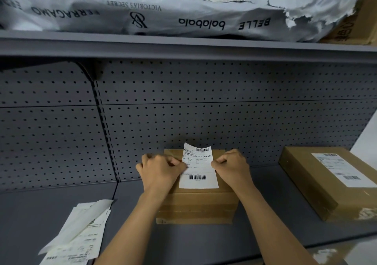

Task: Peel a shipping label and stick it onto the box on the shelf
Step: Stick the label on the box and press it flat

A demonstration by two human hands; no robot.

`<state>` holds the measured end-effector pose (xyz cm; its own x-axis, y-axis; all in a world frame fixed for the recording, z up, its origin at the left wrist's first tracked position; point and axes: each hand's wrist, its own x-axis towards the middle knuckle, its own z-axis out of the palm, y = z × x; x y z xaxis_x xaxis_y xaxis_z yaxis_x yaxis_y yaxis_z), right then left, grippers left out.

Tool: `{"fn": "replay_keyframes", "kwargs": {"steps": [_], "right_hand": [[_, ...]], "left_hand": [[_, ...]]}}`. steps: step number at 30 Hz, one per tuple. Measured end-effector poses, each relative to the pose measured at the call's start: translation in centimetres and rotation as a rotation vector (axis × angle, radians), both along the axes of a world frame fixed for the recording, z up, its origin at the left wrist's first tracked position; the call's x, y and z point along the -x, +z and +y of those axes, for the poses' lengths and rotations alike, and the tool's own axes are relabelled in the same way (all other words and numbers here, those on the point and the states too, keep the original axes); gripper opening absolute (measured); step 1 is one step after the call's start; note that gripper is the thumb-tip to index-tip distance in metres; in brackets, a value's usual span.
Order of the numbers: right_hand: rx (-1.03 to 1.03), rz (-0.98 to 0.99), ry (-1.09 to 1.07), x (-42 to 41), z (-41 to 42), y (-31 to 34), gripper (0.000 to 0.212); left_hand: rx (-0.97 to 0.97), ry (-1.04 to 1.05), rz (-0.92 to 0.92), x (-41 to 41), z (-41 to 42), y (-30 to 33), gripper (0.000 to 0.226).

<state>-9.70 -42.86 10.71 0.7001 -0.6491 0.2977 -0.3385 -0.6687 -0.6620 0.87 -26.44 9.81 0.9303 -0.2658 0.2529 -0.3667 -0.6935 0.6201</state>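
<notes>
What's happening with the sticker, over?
Left hand and right hand pinching label edges. Lower part flat on box, top curling up. Nothing blocking.

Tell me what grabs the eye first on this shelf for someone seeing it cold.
First, the white shipping label at centre, pinched at each side by the left hand and the right hand over a brown box, its top edge curling up. Next, the grey plastic mailer sprawled across the upper shelf, and a second, already labelled box at right.
</notes>
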Motion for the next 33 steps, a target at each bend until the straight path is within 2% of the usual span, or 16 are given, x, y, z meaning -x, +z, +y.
{"fn": "replay_keyframes", "kwargs": {"steps": [9,18,21,24,27,30,33], "right_hand": [[-0.003,-0.001,-0.008,-0.1,0.0,0.0,0.017],[0.023,-0.013,-0.027,-0.3,-0.3,-0.6,0.014],[0.051,-0.016,-0.059,-0.4,-0.5,-0.8,0.008],[0.143,-0.036,-0.079,-0.6,-0.8,-0.9,0.005],[0.261,-0.018,0.014,-1.4,-0.4,-0.5,0.017],[0.358,0.045,0.201,-2.5,0.7,-0.3,0.031],[0.409,0.176,0.316,-3.4,1.2,-0.9,0.041]], "left_hand": [[0.000,-0.011,-0.090,0.3,-0.1,0.1,0.016],[-0.035,-0.017,-0.105,0.2,0.1,-0.3,0.021],[-0.041,-0.044,-0.122,0.0,0.1,-0.3,0.021],[0.001,-0.148,-0.161,-0.3,-0.1,-0.1,0.011],[0.036,-0.271,-0.176,-0.4,-0.8,0.4,0.022],[-0.045,-0.396,-0.221,-0.5,-1.8,1.0,0.038],[-0.147,-0.485,-0.246,-0.9,-2.4,1.0,0.044]]}}
